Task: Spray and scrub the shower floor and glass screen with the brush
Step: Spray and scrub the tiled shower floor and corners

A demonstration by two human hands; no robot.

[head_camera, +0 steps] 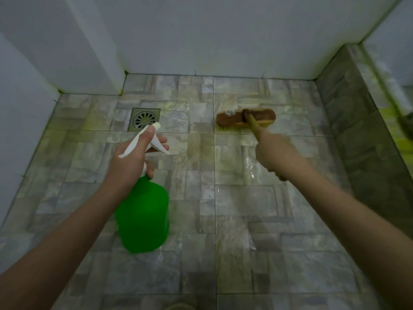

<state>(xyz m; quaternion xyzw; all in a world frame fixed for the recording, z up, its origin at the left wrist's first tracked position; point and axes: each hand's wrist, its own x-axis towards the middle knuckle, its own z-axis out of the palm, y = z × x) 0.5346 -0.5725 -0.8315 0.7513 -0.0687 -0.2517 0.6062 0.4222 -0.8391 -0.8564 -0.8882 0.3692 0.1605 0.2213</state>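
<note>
My left hand (131, 159) grips the white trigger head of a green spray bottle (143, 218), which hangs over the left half of the grey tiled shower floor (237, 204). The nozzle points toward the far wall. My right hand (273, 153) holds the wooden handle of a brown scrub brush (245, 119). The brush head lies bristles down on the floor near the far wall, right of centre. The floor around the brush looks wet. The glass screen cannot be made out clearly.
A square metal drain (144, 119) sits in the floor at the far left, just beyond the bottle's nozzle. White walls (212, 41) close the far side and left. A raised tiled curb (357, 130) runs along the right edge.
</note>
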